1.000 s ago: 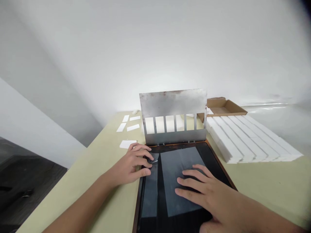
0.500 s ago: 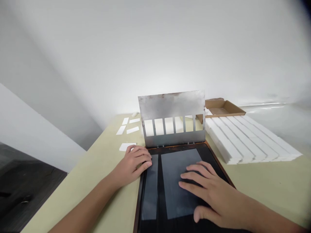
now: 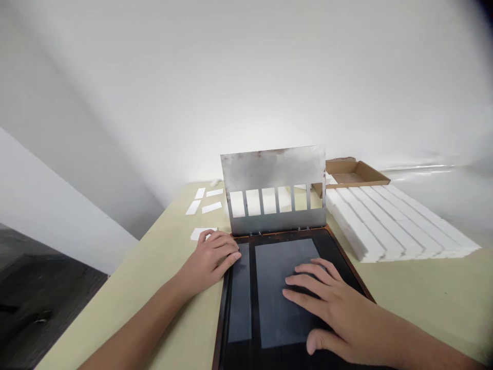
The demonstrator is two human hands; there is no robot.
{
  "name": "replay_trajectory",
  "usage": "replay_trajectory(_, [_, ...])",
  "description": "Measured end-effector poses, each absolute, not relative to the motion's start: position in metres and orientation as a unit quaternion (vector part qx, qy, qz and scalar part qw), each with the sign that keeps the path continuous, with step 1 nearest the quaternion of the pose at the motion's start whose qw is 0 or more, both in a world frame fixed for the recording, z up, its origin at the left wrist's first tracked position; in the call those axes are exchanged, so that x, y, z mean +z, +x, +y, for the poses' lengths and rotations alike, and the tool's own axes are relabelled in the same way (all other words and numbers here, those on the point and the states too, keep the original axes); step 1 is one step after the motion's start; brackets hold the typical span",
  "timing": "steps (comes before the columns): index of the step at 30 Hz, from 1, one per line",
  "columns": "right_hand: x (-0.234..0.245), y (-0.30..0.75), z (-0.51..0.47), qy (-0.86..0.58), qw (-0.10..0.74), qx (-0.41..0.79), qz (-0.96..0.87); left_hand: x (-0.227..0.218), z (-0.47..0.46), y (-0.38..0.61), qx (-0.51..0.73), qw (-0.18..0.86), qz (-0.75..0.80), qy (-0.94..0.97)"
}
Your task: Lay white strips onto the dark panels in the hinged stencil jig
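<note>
A dark board with a brown rim [image 3: 346, 262] lies in front of me on the pale yellow table. Two grey sheets rest on it: a narrow strip [image 3: 239, 300] at the left and a wide sheet [image 3: 279, 267] beside it. My right hand [image 3: 331, 308] lies flat on the wide sheet, fingers spread, holding nothing. At the board's left edge my left hand [image 3: 211, 259] rests with its fingers curled, the fingertips touching the top of the narrow strip. A hinged metal plate [image 3: 274, 169] with several slots stands upright at the board's far edge.
Rows of stacked white strips [image 3: 389, 223] fill the table to the right. An open cardboard box [image 3: 356, 172] sits behind them. Several loose white strips [image 3: 200, 205] lie at the far left of the table [image 3: 423, 293]. The table's left edge drops to a dark floor. A white wall stands behind.
My left hand has drawn back from the narrow strip to the board's left edge, and the strip now lies flat. My right hand has shifted slightly toward me on the wide sheet.
</note>
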State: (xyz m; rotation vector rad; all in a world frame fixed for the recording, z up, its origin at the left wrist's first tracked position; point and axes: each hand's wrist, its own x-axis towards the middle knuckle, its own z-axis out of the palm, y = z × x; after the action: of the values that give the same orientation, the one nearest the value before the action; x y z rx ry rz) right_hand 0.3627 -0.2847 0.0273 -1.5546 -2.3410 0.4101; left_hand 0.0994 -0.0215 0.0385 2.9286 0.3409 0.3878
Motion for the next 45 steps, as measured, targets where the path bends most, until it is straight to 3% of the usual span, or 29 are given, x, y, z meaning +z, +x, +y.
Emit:
replay_trajectory(24, [0.022,0.364,-0.285,-0.532,0.158,0.157,-0.817,0.039,-0.023,0.098,0.149,0.105,0.115,0.977])
replay_trajectory(32, [0.024,0.363,-0.286,-0.533,0.153,0.159,-0.817,0.051,-0.059,0.100,0.066,0.160,-0.040,0.984])
replay_trajectory(45, [0.031,0.361,-0.284,-0.550,0.136,0.165,-0.807,0.049,-0.058,0.103,-0.009,0.171,-0.041,0.984])
